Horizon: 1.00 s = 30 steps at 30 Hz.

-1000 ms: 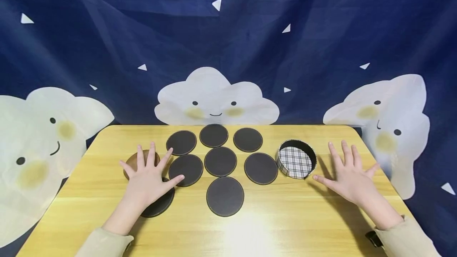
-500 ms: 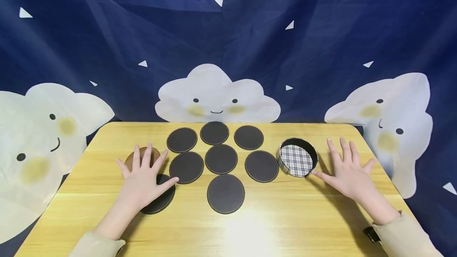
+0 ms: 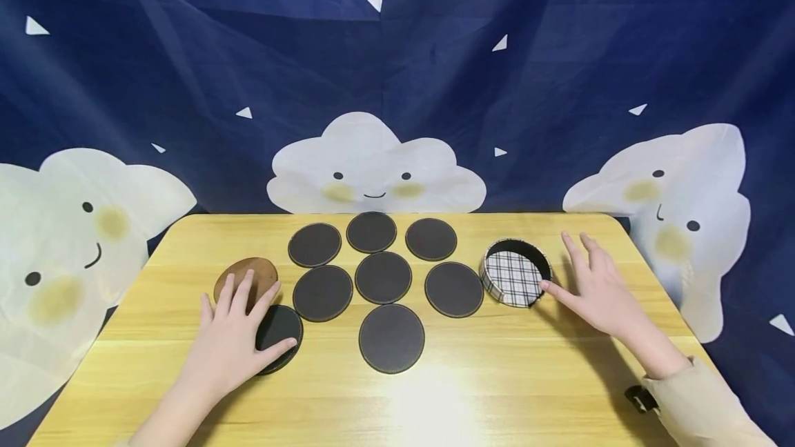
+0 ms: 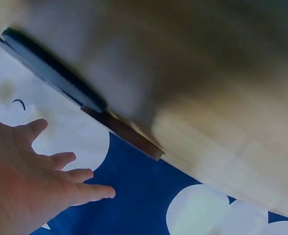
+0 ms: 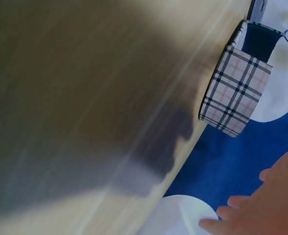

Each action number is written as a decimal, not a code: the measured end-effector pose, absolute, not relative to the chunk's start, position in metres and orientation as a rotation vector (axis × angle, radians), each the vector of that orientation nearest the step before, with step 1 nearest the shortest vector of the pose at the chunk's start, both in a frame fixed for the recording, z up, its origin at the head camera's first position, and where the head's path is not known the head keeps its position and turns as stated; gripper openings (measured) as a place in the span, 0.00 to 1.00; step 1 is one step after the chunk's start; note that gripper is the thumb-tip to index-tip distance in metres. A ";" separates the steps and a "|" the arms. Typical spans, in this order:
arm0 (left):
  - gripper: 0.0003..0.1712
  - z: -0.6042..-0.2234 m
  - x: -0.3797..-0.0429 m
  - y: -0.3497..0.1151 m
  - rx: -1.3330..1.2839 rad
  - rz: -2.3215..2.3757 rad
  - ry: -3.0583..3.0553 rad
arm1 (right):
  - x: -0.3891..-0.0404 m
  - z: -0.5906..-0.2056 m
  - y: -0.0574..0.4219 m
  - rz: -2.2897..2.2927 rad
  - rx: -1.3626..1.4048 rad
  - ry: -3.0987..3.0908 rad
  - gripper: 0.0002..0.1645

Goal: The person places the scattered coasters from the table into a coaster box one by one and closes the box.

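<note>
My left hand (image 3: 226,347), fingers spread and fairly straight, hovers over a black round coaster (image 3: 282,336) and the near edge of a brown wooden-looking disc (image 3: 254,273). In the left wrist view, a gap separates its fingers from the brown disc (image 4: 129,133) and the dark coaster (image 4: 53,68). My right hand (image 3: 605,295) is held above the table just right of a round plaid coaster holder (image 3: 514,279), open at the top with a black inner wall. Its thumb tip appears near the holder's rim; contact cannot be told. Both hands hold nothing.
Several black coasters with stitched edges lie flat mid-table, among them a front one (image 3: 391,339), a central one (image 3: 383,278) and one beside the holder (image 3: 454,289). A blue cloud-patterned curtain (image 3: 435,74) hangs behind the wooden table (image 3: 497,378).
My left hand has shifted down and left, uncovering more of the brown disc and black coaster. The right hand has moved slightly left, its fingers closer together. The coasters and holder have stayed put.
</note>
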<state>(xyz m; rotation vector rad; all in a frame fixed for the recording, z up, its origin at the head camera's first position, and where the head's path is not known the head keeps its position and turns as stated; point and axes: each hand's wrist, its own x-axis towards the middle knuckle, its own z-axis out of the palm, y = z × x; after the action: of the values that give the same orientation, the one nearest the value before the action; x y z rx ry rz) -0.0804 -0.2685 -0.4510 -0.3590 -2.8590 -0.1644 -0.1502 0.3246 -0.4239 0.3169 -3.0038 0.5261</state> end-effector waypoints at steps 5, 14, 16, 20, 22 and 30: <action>0.57 -0.456 -0.073 -0.269 -0.420 -0.125 -2.860 | -0.153 -0.421 0.326 0.811 0.376 -3.043 0.60; 0.57 -0.468 -0.070 -0.273 -0.546 -0.127 -2.799 | -0.162 -0.430 0.330 1.286 0.557 -2.894 0.52; 0.57 -0.469 -0.069 -0.272 -0.565 -0.143 -2.783 | -0.163 -0.432 0.331 1.381 0.568 -2.876 0.51; 0.57 -0.469 -0.070 -0.272 -0.588 -0.163 -2.766 | -0.165 -0.436 0.333 1.581 0.575 -2.843 0.50; 0.56 -0.470 -0.071 -0.272 -0.601 -0.177 -2.764 | -0.166 -0.438 0.334 1.644 0.569 -2.837 0.49; 0.54 -0.472 -0.074 -0.272 -0.659 -0.232 -2.775 | -0.170 -0.444 0.337 1.694 0.571 -2.849 0.50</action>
<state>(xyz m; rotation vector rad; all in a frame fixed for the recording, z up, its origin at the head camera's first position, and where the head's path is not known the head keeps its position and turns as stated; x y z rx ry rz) -0.0738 -0.2722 -0.4717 -0.6593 -2.7753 -0.2316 -0.1705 0.3370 -0.4444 0.5711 -2.8485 1.6940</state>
